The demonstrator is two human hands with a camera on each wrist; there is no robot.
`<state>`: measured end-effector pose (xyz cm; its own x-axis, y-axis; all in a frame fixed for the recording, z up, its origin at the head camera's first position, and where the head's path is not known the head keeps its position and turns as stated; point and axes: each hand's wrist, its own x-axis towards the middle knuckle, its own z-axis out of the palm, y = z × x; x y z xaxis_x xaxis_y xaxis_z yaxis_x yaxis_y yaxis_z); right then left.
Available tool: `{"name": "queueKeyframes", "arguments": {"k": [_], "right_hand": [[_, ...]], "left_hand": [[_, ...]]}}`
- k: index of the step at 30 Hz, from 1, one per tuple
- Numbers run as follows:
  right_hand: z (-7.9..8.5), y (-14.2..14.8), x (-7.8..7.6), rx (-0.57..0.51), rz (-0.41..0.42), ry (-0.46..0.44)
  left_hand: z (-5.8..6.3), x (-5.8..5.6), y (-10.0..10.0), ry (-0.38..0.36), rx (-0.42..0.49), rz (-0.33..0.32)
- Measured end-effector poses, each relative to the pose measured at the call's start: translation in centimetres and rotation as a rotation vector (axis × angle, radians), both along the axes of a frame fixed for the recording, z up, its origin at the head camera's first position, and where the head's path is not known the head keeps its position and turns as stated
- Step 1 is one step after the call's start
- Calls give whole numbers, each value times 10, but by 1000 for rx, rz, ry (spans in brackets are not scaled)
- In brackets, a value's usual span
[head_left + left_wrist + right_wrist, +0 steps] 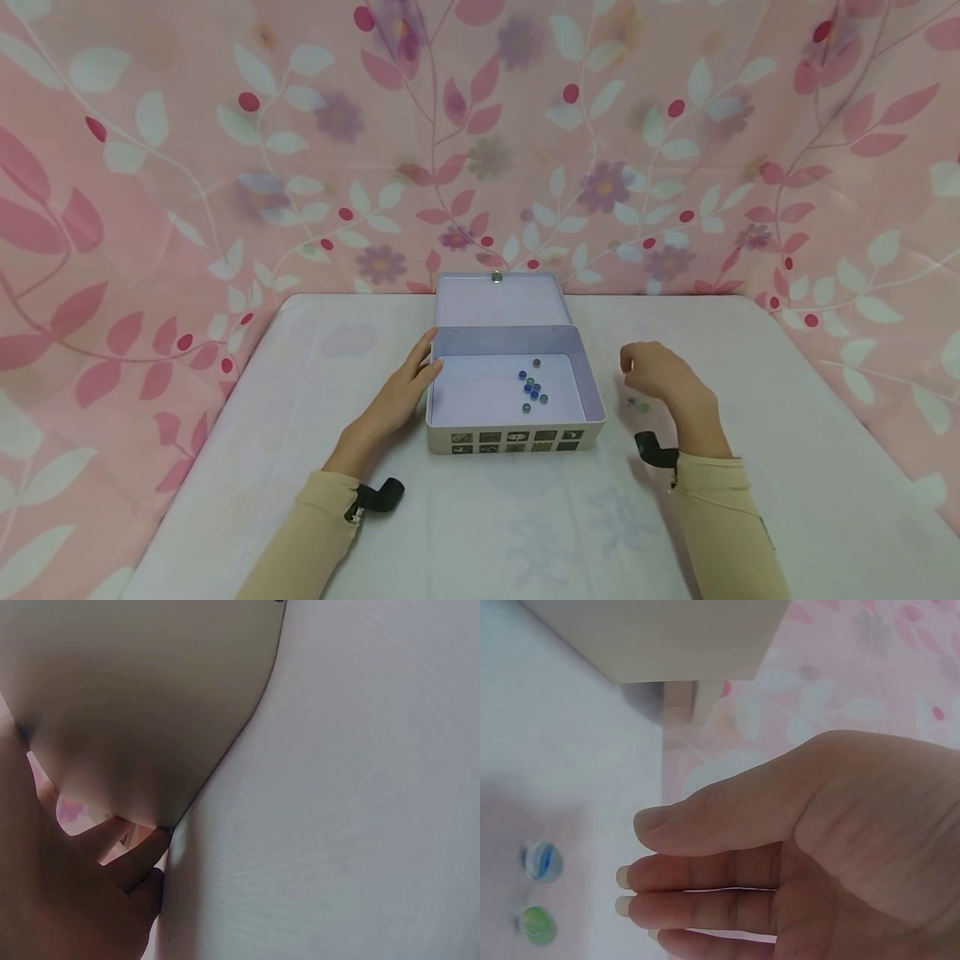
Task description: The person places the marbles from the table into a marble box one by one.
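A white hinged box (517, 440) stands on the table with its lid (501, 300) raised at the back. Several glass marbles (534, 395) lie on the box floor, toward its right half. My left hand (397, 393) holds the box's left side, thumb over the rim and fingers along the outer wall. To the right of the box, my right hand (667, 379) hovers above the table, its fingers pointing down. Nothing shows between thumb and fingers. Close by on the cloth lie a blue-streaked marble (544, 862) and a green marble (538, 925).
A white patterned cloth (480, 533) covers the table. Behind it hangs a pink floral curtain (480, 167). Dark square pictures run along the box's front wall, and a small metal clasp (497, 276) sits on the lid's upper edge.
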<state>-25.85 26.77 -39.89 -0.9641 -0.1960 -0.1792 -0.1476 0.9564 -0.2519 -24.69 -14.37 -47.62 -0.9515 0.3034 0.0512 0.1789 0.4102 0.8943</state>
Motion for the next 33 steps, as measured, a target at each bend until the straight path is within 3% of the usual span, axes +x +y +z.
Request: {"name": "queueKeyframes", "arguments": {"k": [9,16,18,25,33], "right_hand": [[13,-9,5,-89,63,178],[22,-16,8,-148,95,258],[24,-19,9,-164,114,278],[27,-34,11,-200,139,322],[22,-58,16,-278,165,335]], "left_hand": [[0,1,0,5,-13,10],[3,1,1,-5,-16,5],[7,3,1,-19,-12,1],[36,17,5,-41,-28,-21],[42,21,7,-44,-42,-4]]}}
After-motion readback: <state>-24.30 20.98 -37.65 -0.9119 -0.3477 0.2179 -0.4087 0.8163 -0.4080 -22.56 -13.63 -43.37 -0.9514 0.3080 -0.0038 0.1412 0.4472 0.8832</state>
